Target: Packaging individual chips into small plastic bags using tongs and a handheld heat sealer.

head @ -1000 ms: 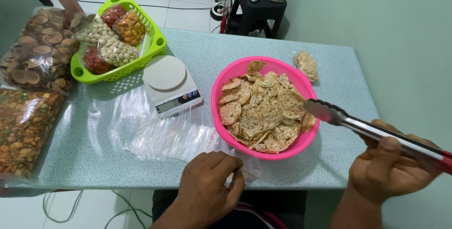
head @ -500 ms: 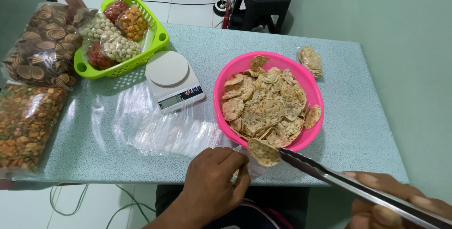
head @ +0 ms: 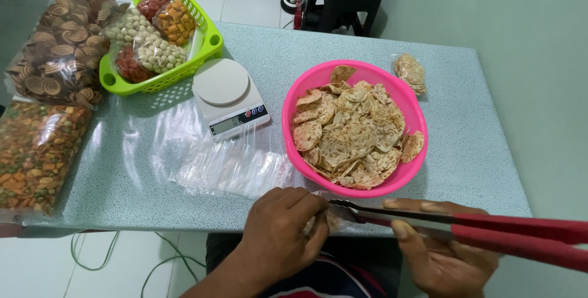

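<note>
A pink bowl (head: 300, 93) full of flat round crackers (head: 352, 132) stands on the grey speckled table (head: 478, 126). My right hand (head: 444, 252) grips long red-handled tongs (head: 490, 230) at the table's near edge. The tong tips reach left to my left hand (head: 285, 230), which holds a small clear plastic bag (head: 327, 218). A cracker sits at the tong tips, mostly hidden by my left hand and the bag.
A white kitchen scale (head: 226, 96) stands left of the bowl, with a stack of clear bags (head: 226, 163) before it. A green basket (head: 208, 37) of snack packs, two large snack bags (head: 58, 47) (head: 37, 151) and a small filled cracker bag (head: 410, 71) lie around.
The tongs left the bowl with a cracker, swung down to the table's near edge, and now meet the bag in my left hand.
</note>
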